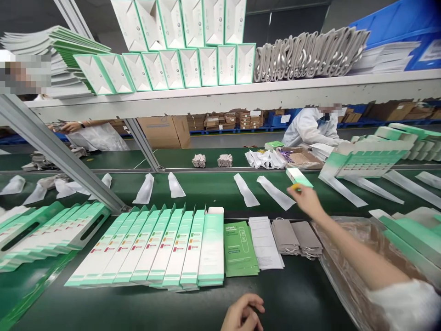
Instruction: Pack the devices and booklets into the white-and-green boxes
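Observation:
My right hand (306, 198) is stretched out over the green conveyor belt, its fingers closed at the near edge of a green-and-white carton (299, 176). Something yellow shows at the fingertips, too small to name. My left hand (243, 313) hovers low over the dark worktop with loosely bent fingers and nothing visible in them. Beyond it lie green leaflets (240, 248), folded white paper sheets (264, 243) and grey fabric pouches (285, 236). To their left, a row of green-and-white cartons (151, 248) leans in overlapping order.
White paper-like strips (246, 189) lie spaced along the belt. A plastic-lined box (339, 271) stands under my right forearm. Overhead, a shelf (220, 99) carries cartons and grey pouches. Across the line, a co-worker (310, 128) sits; another person's arm (77, 126) shows at left.

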`<action>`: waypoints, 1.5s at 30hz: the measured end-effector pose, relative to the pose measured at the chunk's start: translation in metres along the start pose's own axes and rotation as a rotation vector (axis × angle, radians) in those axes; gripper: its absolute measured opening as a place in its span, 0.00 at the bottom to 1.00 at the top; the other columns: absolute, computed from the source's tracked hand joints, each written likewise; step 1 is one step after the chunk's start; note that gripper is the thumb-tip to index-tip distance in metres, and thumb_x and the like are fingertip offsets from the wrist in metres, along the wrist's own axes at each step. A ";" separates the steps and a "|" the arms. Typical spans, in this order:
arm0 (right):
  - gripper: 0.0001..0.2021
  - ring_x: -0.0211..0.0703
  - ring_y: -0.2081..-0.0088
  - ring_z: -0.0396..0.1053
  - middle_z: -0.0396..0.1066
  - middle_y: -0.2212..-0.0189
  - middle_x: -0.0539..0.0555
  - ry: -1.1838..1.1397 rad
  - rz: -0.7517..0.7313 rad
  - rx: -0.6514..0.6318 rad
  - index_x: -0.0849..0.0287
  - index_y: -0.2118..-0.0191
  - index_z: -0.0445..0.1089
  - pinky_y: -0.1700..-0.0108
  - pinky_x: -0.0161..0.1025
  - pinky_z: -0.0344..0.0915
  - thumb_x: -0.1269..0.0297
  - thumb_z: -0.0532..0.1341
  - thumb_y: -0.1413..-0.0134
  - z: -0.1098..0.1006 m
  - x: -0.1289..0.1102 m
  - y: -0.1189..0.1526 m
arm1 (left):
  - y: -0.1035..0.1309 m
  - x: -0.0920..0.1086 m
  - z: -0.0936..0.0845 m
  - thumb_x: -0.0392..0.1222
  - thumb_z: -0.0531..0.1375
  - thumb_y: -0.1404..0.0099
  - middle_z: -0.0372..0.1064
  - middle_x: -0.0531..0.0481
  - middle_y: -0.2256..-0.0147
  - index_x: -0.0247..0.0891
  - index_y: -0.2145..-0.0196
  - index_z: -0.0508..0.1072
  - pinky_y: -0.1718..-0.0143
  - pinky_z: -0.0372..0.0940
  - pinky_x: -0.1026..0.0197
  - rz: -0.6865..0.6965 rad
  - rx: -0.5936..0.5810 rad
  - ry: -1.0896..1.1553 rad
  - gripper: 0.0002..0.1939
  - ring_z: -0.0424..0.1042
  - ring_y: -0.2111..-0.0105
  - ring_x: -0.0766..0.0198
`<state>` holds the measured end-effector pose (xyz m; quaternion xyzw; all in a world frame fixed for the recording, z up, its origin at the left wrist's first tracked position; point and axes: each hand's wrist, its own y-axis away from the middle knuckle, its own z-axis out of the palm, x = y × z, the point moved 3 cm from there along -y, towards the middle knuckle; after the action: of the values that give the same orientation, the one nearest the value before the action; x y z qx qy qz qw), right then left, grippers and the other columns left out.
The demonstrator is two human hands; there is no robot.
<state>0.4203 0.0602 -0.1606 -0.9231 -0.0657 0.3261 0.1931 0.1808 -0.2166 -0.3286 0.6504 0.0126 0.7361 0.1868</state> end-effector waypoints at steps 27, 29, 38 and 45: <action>0.15 0.47 0.69 0.78 0.73 0.47 0.65 0.341 -0.573 -0.376 0.64 0.49 0.72 0.67 0.41 0.74 0.72 0.54 0.38 0.040 -0.050 0.206 | 0.039 0.029 0.022 0.37 0.65 0.51 0.78 0.32 0.61 0.29 0.54 0.71 0.52 0.65 0.40 -0.279 -0.025 0.929 0.25 0.76 0.56 0.37; 0.17 0.46 0.78 0.75 0.71 0.47 0.70 0.424 -0.615 -0.361 0.68 0.51 0.73 0.77 0.40 0.70 0.79 0.56 0.46 0.053 -0.032 0.204 | 0.042 0.033 0.023 0.38 0.65 0.52 0.78 0.30 0.60 0.27 0.53 0.71 0.52 0.65 0.41 -0.249 -0.085 0.902 0.27 0.76 0.55 0.36; 0.10 0.46 0.66 0.74 0.77 0.64 0.57 0.204 -0.681 -0.258 0.58 0.61 0.72 0.66 0.40 0.72 0.74 0.54 0.38 0.003 -0.021 0.227 | 0.031 0.008 0.020 0.34 0.64 0.53 0.79 0.34 0.63 0.26 0.53 0.71 0.50 0.65 0.44 -0.254 -0.139 0.879 0.27 0.77 0.56 0.40; 0.16 0.54 0.51 0.73 0.78 0.57 0.56 -0.072 -0.711 -0.154 0.50 0.50 0.69 0.52 0.52 0.72 0.73 0.58 0.41 -0.032 -0.055 0.261 | 0.018 0.025 0.033 0.44 0.65 0.41 0.79 0.38 0.60 0.30 0.49 0.71 0.50 0.67 0.47 -0.291 -0.105 0.937 0.24 0.77 0.55 0.44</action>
<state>0.3966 -0.2028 -0.2105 -0.8423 -0.4136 0.2648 0.2221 0.2059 -0.2337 -0.2950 0.2308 0.1489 0.9155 0.2941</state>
